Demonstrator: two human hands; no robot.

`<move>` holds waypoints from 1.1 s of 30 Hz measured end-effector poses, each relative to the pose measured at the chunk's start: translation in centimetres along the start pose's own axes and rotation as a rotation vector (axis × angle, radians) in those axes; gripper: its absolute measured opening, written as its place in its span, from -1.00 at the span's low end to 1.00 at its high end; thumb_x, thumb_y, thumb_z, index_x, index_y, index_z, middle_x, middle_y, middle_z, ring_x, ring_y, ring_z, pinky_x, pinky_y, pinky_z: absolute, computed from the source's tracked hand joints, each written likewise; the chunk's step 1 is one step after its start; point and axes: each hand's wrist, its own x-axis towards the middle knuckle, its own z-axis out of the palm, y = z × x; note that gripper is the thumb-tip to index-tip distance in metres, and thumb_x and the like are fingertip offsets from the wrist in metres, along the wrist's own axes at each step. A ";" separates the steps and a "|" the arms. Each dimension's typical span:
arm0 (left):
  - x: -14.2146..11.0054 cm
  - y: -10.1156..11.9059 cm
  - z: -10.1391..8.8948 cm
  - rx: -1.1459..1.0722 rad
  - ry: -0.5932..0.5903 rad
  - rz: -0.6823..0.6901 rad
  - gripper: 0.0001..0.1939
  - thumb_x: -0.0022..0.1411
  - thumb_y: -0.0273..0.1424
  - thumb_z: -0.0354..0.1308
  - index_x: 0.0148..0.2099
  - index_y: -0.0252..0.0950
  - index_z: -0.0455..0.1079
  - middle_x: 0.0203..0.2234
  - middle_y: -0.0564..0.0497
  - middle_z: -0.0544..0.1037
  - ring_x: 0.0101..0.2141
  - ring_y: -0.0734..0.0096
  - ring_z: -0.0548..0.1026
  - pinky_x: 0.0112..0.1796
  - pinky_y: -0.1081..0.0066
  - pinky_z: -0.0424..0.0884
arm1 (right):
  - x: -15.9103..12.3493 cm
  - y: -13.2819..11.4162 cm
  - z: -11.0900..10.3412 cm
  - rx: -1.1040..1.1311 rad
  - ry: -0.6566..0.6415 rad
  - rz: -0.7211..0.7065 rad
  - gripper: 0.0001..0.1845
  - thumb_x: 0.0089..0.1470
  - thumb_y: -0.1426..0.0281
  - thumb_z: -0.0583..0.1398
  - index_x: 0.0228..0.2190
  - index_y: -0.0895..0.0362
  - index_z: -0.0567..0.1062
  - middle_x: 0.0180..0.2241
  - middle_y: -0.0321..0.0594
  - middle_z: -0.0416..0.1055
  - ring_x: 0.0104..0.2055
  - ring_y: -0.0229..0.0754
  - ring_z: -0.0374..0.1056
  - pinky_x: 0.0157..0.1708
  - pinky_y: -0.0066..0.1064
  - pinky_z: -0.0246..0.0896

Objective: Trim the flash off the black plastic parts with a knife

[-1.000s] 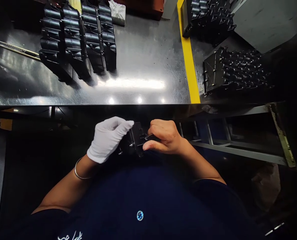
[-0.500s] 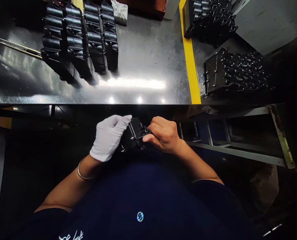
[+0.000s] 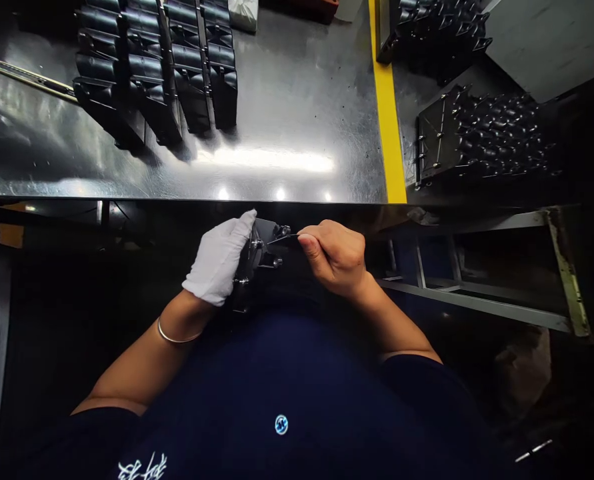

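Note:
In the white glove, my left hand (image 3: 219, 260) is closed on the left side of a black moulded plastic part (image 3: 265, 231), held in front of my body just below the table edge. The part has a flat face and several shiny round posts; some of it is lost in the dark. My bare right hand (image 3: 335, 257) is closed, thumb against the curled fingers, on a thin blade-like tool (image 3: 289, 236). The tool points left and its tip reaches the part. Its handle is hidden in my fist.
Several black ribbed parts (image 3: 149, 80) stand in rows on the metal table (image 3: 297, 100). Right of the yellow stripe (image 3: 389, 133) are more stacked black parts (image 3: 501, 137). Long thin rods (image 3: 27, 77) lie at left. A metal frame (image 3: 477, 303) stands below the table at right.
Both hands have moved slightly up. The black part has turned, showing its posts from another side, and the right hand has drawn away to the right, exposing more of the thin tool.

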 end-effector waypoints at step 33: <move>-0.5 0.3 0.0 0.084 0.134 0.118 -0.58 0.23 -0.13 0.17 -0.56 -0.27 0.31 -0.64 0.13 0.28 -0.55 0.51 0.23 -0.53 0.49 0.21 | 0.1 -0.2 -0.8 0.215 -0.270 0.145 -0.66 0.29 0.36 0.10 -0.47 0.20 0.51 -0.55 -0.26 0.47 -0.53 -0.38 0.33 -0.49 -0.55 0.16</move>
